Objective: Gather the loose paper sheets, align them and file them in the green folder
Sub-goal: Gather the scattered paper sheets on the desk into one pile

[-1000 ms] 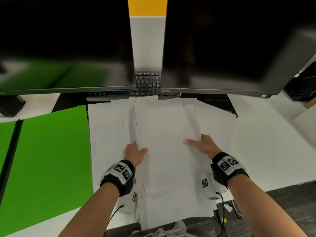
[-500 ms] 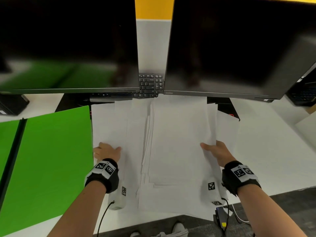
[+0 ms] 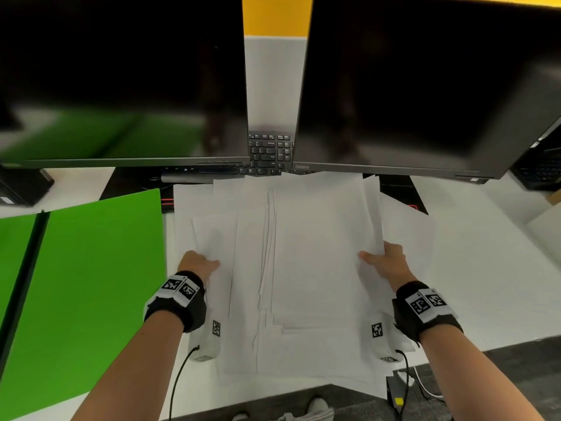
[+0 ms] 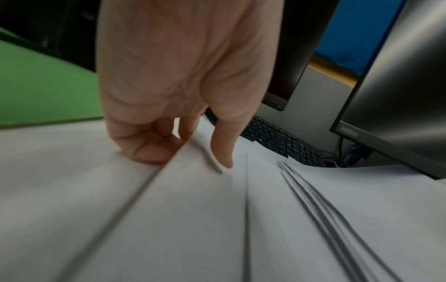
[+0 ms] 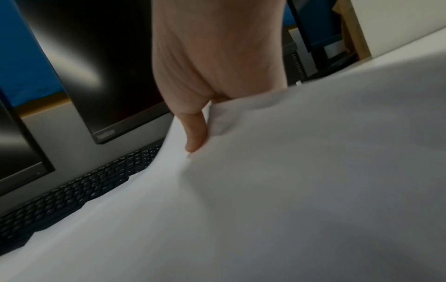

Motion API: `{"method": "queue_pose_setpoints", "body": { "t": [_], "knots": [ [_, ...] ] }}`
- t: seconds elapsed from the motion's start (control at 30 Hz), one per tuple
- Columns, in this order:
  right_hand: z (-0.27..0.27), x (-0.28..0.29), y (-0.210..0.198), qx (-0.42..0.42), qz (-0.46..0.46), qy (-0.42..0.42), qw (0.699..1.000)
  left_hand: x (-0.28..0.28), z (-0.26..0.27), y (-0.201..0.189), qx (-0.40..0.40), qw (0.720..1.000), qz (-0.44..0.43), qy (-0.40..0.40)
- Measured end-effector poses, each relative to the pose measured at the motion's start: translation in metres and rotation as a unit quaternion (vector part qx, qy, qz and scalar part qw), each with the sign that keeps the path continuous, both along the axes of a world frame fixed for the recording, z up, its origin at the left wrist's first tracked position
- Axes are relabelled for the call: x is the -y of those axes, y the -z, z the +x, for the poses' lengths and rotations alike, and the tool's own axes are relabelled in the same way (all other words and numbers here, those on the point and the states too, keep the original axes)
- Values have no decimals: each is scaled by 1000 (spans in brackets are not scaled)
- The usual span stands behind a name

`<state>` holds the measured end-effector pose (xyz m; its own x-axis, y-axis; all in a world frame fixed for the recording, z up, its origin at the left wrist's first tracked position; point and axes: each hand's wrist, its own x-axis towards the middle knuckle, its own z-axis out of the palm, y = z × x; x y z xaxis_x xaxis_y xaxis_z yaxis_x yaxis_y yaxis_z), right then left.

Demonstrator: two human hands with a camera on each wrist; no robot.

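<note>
Several white paper sheets (image 3: 318, 253) lie fanned out and overlapping on the white desk in front of me. The green folder (image 3: 100, 284) lies open flat to their left. At the left side of the spread, my left hand (image 3: 197, 262) pinches a sheet's edge. In the left wrist view its thumb (image 4: 224, 152) lies on top and its fingers (image 4: 147, 147) curl at the edge. My right hand (image 3: 385, 262) grips the right edge of the upper sheets, which is lifted a little. Its thumb (image 5: 195, 133) presses on top and its fingers are hidden beneath the paper (image 5: 289, 171).
Two dark monitors (image 3: 425, 86) stand close behind the sheets, with a black keyboard (image 3: 268, 153) under them touching the far paper edges. A black adapter with cables (image 3: 397, 390) hangs at the desk's near right edge. A black box (image 3: 24, 183) sits far left.
Both hands slid outward from the middle of the pile to its left and right sides. The right hand took hold of the right edge and raised it slightly.
</note>
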<state>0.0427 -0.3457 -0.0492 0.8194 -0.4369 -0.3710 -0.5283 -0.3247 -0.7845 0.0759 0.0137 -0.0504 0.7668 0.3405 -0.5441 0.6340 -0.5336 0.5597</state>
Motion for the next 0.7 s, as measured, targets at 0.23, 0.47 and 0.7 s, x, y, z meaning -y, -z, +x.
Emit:
{"method": "queue_pose_setpoints", "body": {
  "t": [0.23, 0.47, 0.7],
  "knots": [
    [-2, -11, -5, 22, 86, -3, 996, 22, -9, 3, 116, 986, -110, -45],
    [-13, 15, -8, 42, 102, 50, 993, 6, -5, 0, 87, 985, -122, -88],
    [7, -12, -13, -10, 147, -34, 989, 22, 4, -8, 56, 985, -149, -69]
  ]
}}
